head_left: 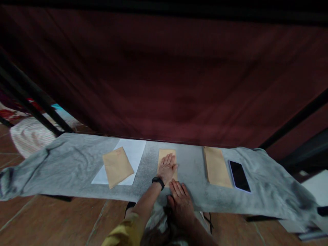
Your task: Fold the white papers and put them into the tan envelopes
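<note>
Flat on the grey cloth in front of me lies a brown paper envelope (164, 154). My left hand (167, 167), with a dark band on its wrist, presses on it with the fingers stretched out and covers its middle. Close to the lower right corner of that envelope, my right hand (181, 200) rests flat, fingers extended, holding nothing. To the left, another brown envelope (118, 167) lies askew over a sheet of white paper (137, 153). On the right is a stack of brown envelopes (217, 167), its edges showing along the left side.
A phone (240, 176) with a dark screen and pale purple edge lies right of the stack. Grey cloth (71, 167) covers the narrow bench-like surface. Behind it hangs a dark red curtain (164, 78) between dark bars (46, 116). Tiled floor (84, 218) shows below.
</note>
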{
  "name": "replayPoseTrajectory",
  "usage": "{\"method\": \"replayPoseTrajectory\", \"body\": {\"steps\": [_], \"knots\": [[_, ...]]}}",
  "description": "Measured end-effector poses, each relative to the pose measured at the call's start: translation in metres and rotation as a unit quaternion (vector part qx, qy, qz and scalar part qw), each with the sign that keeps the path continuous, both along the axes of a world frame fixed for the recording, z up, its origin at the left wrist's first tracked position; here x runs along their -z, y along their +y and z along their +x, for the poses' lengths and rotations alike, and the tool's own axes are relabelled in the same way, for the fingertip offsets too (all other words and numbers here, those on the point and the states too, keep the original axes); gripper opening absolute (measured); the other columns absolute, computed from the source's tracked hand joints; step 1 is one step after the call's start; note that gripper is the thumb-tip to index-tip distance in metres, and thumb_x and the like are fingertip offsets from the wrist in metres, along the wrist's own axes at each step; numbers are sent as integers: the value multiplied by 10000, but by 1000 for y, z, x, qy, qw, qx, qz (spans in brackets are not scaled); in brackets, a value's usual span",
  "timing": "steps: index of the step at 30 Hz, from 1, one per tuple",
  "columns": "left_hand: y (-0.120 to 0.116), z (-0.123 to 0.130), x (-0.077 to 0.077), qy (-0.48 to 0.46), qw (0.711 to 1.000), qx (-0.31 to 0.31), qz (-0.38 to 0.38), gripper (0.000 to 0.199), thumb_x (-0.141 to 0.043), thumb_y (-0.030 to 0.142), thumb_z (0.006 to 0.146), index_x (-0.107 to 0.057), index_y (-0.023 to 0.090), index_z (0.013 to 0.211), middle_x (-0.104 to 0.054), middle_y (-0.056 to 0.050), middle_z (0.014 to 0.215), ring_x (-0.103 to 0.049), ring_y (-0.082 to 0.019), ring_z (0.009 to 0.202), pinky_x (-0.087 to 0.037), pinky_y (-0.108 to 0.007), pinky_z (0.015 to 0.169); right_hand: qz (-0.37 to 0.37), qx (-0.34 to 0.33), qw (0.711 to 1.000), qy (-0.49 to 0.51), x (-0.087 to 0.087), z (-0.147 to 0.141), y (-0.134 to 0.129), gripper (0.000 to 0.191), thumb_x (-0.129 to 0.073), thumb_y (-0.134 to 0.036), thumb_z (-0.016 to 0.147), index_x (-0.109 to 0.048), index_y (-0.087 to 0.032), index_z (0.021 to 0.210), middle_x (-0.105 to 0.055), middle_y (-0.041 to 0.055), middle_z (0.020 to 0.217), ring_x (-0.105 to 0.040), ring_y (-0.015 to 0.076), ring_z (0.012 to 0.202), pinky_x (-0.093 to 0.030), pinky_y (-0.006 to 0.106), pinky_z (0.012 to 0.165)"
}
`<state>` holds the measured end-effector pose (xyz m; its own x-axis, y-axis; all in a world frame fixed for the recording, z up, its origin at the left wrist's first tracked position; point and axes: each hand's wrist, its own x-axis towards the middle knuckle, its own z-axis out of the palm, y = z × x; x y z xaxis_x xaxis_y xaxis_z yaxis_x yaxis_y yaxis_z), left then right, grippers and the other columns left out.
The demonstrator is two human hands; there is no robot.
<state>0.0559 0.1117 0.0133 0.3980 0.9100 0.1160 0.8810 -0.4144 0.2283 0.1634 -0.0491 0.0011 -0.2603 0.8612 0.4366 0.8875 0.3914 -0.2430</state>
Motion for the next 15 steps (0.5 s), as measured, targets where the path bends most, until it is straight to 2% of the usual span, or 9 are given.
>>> {"method": "replayPoseTrajectory", "body": {"steps": [5,8,10,12,15], "knots": [[8,-23,5,-42,995,-81,48,562,-309,347,1027,-389,150,1547,-449,-146,1575,-294,-264,1522,-240,-515,1232,-13,3,1000,-5,-2,1,0,469,-452,-306,1042,-478,-177,1491,-537,80,1507,-484,211,1403,-314,427,1208],[-6,-36,6,-70,988,-117,67,543,-331,310,1018,-428,118,1517,-476,-178,1548,-344,-287,1498,-274,-537,1216,-26,5,1000,-6,-2,-1,0,481,-458,-328,1039,-473,-183,1497,-529,72,1514,-483,212,1405,-327,436,1205],[-25,-42,7,-85,986,-125,72,527,-356,304,1017,-449,123,1502,-490,-178,1537,-368,-290,1486,-285,-534,1216,-29,7,1000,-4,-2,-2,0,498,-456,-322,1036,-449,-188,1515,-513,72,1525,-466,212,1419,-317,445,1215],[-53,-44,7,-102,987,-102,72,518,-366,318,1026,-446,139,1505,-482,-163,1548,-366,-278,1488,-300,-507,1222,-30,13,999,-1,-2,-3,-1,505,-446,-294,1032,-435,-183,1525,-502,79,1533,-453,215,1429,-298,457,1226],[-99,-46,9,-102,993,22,56,532,-343,320,1046,-348,205,1565,-413,-87,1607,-348,-217,1498,-328,-443,1227,-32,7,999,-7,-2,-2,-1,495,-417,-223,1023,-453,-170,1514,-502,90,1533,-437,212,1441,-292,457,1230]]}}
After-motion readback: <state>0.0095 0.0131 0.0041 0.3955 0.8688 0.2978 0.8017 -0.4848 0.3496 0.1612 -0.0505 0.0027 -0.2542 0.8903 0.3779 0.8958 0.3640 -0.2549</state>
